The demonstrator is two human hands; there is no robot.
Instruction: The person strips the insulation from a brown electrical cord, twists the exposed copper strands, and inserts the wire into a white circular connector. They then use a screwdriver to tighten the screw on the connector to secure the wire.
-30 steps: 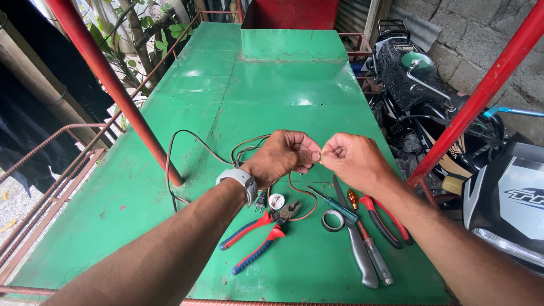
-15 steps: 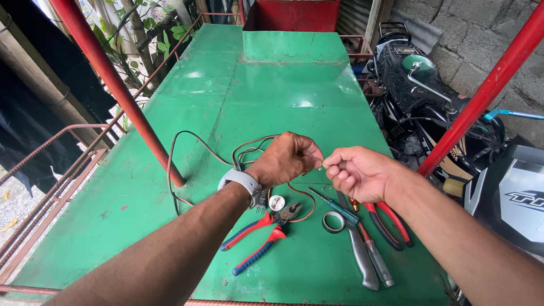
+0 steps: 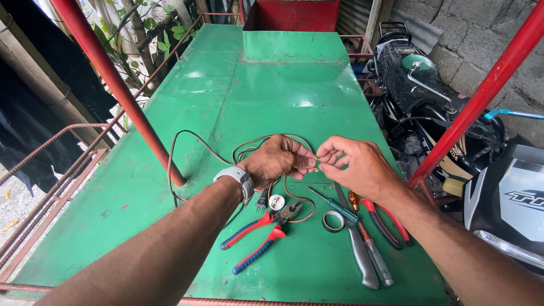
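A thin brown wire [image 3: 187,148] loops over the glossy green metal table [image 3: 272,96]. My left hand [image 3: 280,160] is clenched around it; my right hand [image 3: 354,164] pinches its bare tip. Below lie red-and-blue-handled pliers [image 3: 260,235], a black tape ring [image 3: 333,221] and red-handled cutters [image 3: 385,221].

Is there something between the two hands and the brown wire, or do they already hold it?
Nothing visible stands between them. The left hand grips the brown wire, and the right hand pinches its end where the fingertips of both hands meet. The pliers lie lower on the green table, out of the way.
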